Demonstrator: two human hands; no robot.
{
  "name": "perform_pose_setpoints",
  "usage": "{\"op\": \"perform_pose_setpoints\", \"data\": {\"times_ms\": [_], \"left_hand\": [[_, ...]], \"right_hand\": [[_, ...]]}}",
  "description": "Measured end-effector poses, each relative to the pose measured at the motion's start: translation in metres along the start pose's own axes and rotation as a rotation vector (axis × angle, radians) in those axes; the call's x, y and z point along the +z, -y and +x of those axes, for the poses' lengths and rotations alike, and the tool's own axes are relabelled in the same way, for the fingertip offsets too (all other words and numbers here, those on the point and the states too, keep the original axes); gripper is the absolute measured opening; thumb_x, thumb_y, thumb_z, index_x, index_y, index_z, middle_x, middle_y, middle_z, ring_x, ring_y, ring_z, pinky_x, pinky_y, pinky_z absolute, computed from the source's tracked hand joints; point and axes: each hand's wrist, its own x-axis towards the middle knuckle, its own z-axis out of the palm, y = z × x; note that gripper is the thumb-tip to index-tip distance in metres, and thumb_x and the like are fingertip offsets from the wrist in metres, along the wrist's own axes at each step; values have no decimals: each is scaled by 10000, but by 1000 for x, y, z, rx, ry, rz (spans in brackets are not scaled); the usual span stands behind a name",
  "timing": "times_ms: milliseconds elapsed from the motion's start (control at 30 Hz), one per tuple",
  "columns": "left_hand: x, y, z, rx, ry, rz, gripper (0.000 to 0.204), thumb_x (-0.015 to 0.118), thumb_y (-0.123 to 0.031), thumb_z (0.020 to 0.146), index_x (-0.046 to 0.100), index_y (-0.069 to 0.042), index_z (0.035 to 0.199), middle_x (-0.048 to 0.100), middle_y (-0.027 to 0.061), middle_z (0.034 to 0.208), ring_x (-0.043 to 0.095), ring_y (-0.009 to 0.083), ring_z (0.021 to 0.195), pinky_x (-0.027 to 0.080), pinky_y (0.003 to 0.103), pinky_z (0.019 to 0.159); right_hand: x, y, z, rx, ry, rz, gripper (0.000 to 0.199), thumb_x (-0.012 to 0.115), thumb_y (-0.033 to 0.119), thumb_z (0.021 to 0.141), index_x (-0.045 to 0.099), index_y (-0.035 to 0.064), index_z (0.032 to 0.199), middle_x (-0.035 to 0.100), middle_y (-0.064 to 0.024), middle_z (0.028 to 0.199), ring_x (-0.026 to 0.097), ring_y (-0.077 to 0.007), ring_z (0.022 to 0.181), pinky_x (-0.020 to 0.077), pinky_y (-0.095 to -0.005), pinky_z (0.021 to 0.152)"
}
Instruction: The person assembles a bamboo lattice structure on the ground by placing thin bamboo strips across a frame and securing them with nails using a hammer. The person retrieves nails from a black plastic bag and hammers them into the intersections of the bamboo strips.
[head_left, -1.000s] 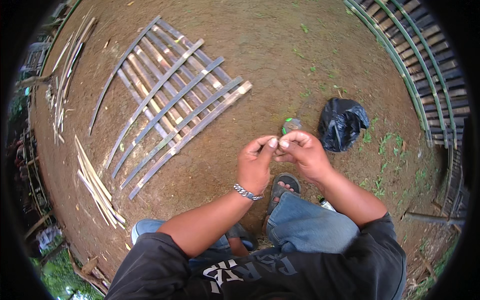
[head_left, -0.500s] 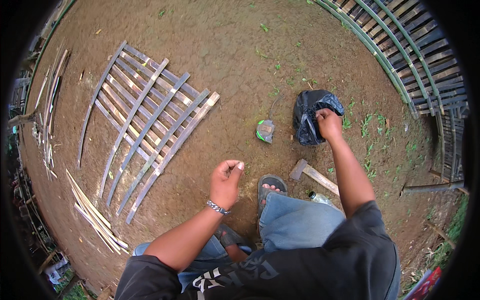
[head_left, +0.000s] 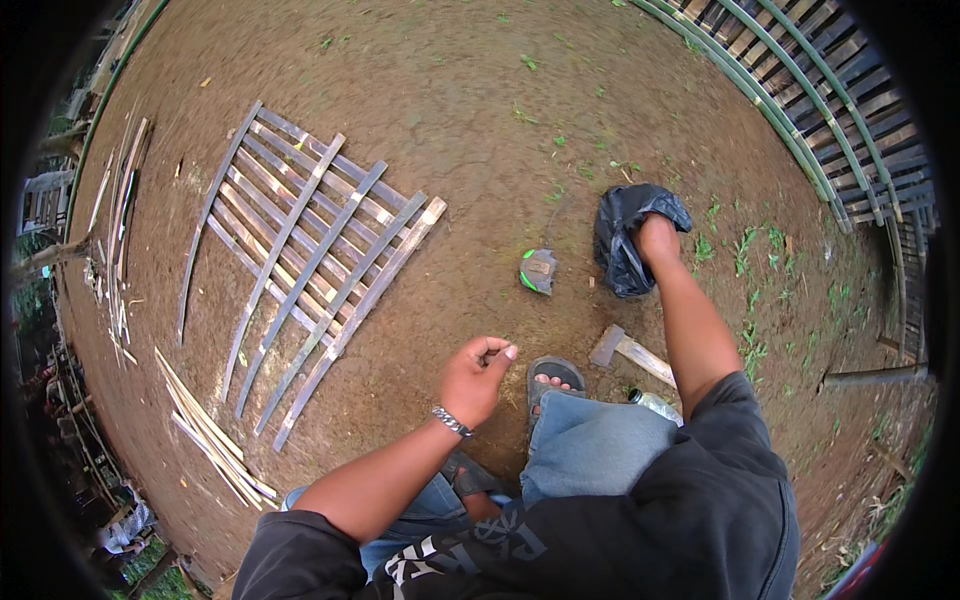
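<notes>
My right hand (head_left: 657, 238) reaches into the mouth of a black plastic bag (head_left: 619, 247) on the dirt; its fingers are hidden inside. In front of my body, my left hand (head_left: 474, 384) hovers with curled fingers and the thumb against the forefinger. Anything small in that pinch is too hidden to name. Left of the bag lies a tape measure (head_left: 538, 272) with green edges. A hammer (head_left: 636, 354) with a wooden handle rests between the bag and my knee. Farther left, a lattice panel of wooden or bamboo slats (head_left: 310, 250) lies flat.
Thin strips (head_left: 212, 430) lie at the lower left, and a pile of longer strips (head_left: 120, 230) beyond them. A clear bottle (head_left: 655, 406) stands or lies by my knee. A slatted bamboo structure (head_left: 830, 100) curves along the upper right.
My right hand has gone deeper into the bag, so its fingers no longer show. The left hand stays pinched. The whole view has shifted slightly.
</notes>
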Motion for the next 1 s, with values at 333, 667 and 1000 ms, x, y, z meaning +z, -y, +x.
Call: {"op": "perform_pose_setpoints", "data": {"times_ms": [333, 667, 1000], "left_hand": [[94, -57, 47, 49, 250, 133, 210, 712, -204, 944, 656, -1, 936, 719, 48, 862, 663, 96, 745, 528, 273, 675], [173, -85, 139, 149, 206, 54, 296, 717, -177, 927, 681, 46, 1118, 752, 111, 1005, 707, 144, 862, 552, 290, 775], [133, -85, 90, 295, 216, 23, 443, 720, -179, 926, 629, 55, 1291, 705, 169, 1215, 688, 183, 1062, 532, 320, 946]], "right_hand": [[-37, -35, -17, 21, 200, 649, 135, 767, 190, 868, 747, 56, 861, 692, -25, 725, 623, -109, 634, 501, -305, 613], [-74, -51, -68, 115, 256, 1203, 150, 665, 198, 980, 701, 57, 1016, 707, 7, 892, 621, -85, 741, 516, -254, 649], [-86, -15, -119, 74, 476, 1616, 125, 638, 192, 1002, 660, 88, 1066, 715, -25, 979, 650, -102, 810, 553, -270, 698]]}}
